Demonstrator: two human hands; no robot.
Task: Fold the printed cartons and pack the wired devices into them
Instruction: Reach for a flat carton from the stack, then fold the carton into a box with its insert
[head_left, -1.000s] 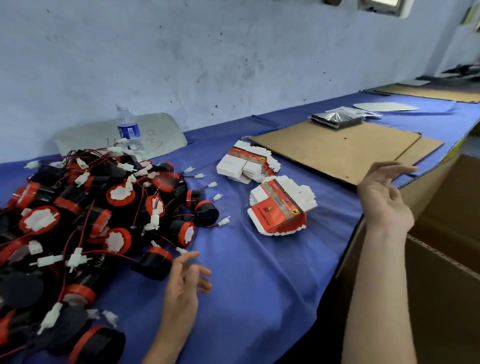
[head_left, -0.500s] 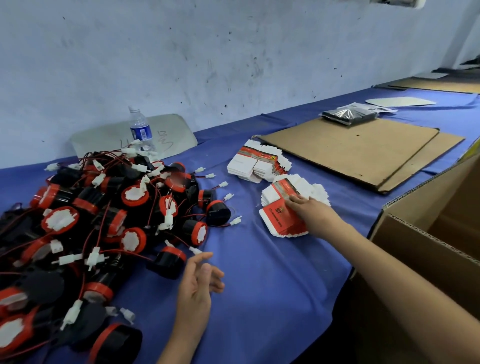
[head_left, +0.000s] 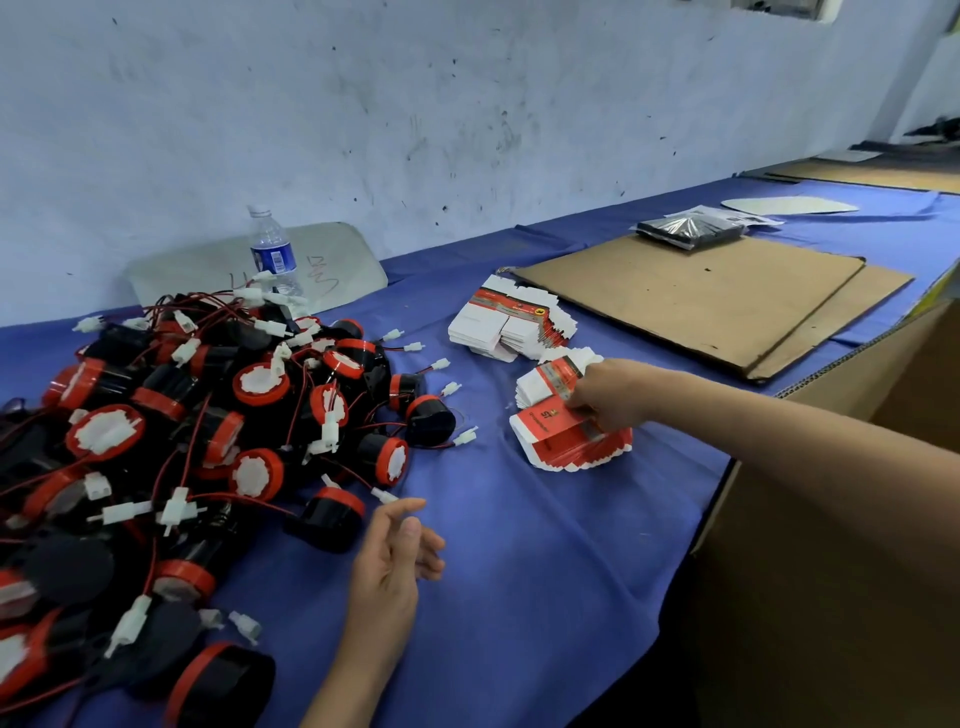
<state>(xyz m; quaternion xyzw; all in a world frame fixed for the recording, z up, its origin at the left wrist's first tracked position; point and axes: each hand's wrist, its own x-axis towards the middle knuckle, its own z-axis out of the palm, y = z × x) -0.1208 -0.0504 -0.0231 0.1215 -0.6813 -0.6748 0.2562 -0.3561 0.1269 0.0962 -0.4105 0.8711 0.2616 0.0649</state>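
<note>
The right hand (head_left: 608, 397) pinches a red-and-white carton (head_left: 550, 423); its print is too blurred to read. The left hand (head_left: 392, 561) hangs with fingers relaxed, empty.

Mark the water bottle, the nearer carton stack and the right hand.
water bottle (head_left: 271, 257), head view, blue label.
nearer carton stack (head_left: 545, 430), head view, red top carton.
right hand (head_left: 613, 395), head view, back of hand.

- near carton stack (head_left: 545, 428): the top red panel shows big letters, possibly "ST"; the smaller line beside them is too blurred to read.
- far carton stack (head_left: 498, 327): red band with a yellow emblem, print illegible.
- water bottle (head_left: 270, 255): blue label, wording unreadable.
- grey board (head_left: 353, 260): handwritten black scrawl, undecipherable.
</note>
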